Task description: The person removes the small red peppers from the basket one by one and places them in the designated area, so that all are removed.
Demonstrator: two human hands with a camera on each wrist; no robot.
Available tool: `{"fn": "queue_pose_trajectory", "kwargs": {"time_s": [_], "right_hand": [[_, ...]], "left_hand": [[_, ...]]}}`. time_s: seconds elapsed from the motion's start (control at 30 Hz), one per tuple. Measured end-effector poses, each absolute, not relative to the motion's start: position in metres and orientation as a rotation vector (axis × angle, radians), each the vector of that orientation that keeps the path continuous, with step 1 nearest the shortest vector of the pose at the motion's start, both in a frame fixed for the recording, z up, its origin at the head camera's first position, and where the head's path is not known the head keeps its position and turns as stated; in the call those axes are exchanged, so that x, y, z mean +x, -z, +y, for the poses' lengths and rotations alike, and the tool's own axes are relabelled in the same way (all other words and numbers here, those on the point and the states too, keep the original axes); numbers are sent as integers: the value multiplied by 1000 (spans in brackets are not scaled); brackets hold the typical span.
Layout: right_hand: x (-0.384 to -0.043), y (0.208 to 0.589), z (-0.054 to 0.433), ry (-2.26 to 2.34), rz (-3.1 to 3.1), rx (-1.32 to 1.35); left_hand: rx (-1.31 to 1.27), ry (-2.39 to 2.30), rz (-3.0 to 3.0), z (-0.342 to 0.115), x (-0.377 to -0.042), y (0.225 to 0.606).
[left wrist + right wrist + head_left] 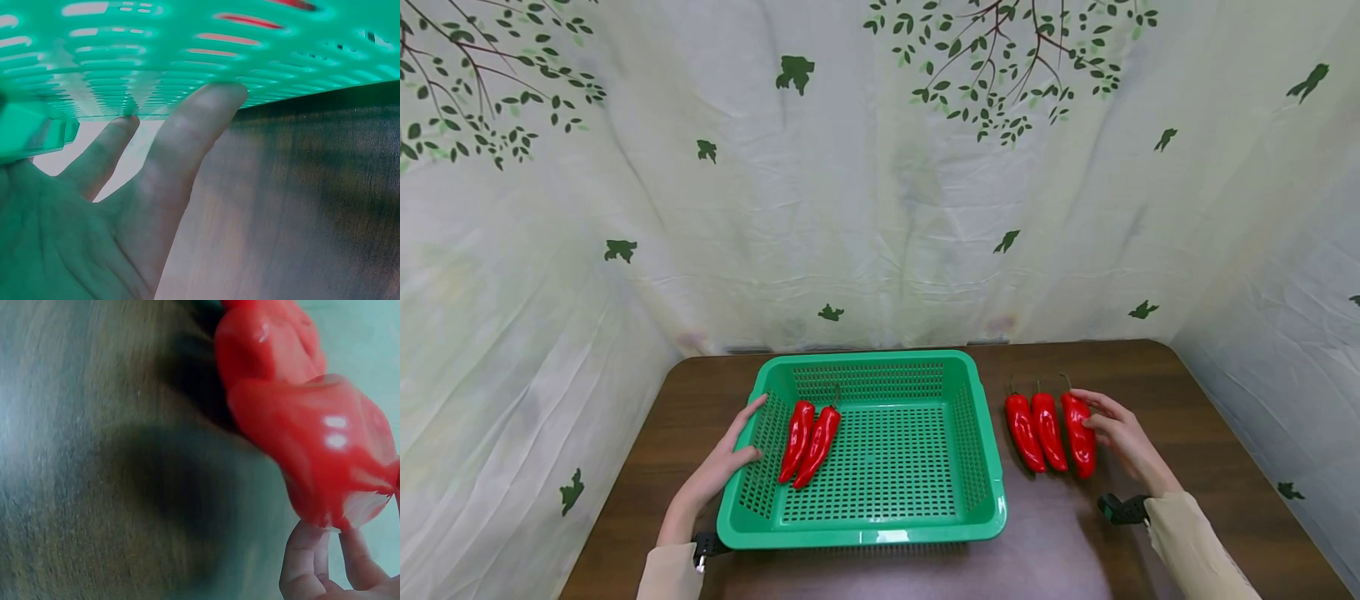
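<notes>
My left hand [724, 457] rests at the left side of a green plastic basket [865, 533]. In the left wrist view its thumb [181, 137] lies fairly straight against the slotted outer wall. Two long red peppers, one [797, 437] beside the other [820, 446], lie inside on the left. Right of the basket, a row of three red peppers is on the table: a left one [1024, 433], a middle one [1048, 432] and a right one [1080, 435]. My right hand [1123, 437] holds the right one between fingers and thumb; the right wrist view shows fingertips on its glossy skin.
The basket stands on a dark brown wooden table [1195, 433] with rounded far corners. Pale cloth [880, 208] printed with leaves and branches hangs behind and at both sides. A black strap [1123, 509] sits on the right wrist.
</notes>
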State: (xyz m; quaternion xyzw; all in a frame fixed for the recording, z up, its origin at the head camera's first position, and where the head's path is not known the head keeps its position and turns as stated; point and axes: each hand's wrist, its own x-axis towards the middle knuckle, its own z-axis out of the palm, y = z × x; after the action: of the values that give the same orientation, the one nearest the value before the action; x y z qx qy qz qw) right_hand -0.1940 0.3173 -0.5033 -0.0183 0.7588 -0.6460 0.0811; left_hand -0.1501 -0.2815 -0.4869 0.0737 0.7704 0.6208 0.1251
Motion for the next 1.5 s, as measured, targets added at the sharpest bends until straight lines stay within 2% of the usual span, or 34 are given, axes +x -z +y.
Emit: {"fn": "queue_pose_trajectory", "kwargs": {"time_s": [1.0, 1.5], "right_hand": [[-211, 519, 312, 1664, 2447, 25], [-209, 517, 310, 1706, 2473, 60]], "left_hand": [[201, -1785, 2266, -282, -151, 487], [215, -1792, 2261, -282, -151, 487]]}}
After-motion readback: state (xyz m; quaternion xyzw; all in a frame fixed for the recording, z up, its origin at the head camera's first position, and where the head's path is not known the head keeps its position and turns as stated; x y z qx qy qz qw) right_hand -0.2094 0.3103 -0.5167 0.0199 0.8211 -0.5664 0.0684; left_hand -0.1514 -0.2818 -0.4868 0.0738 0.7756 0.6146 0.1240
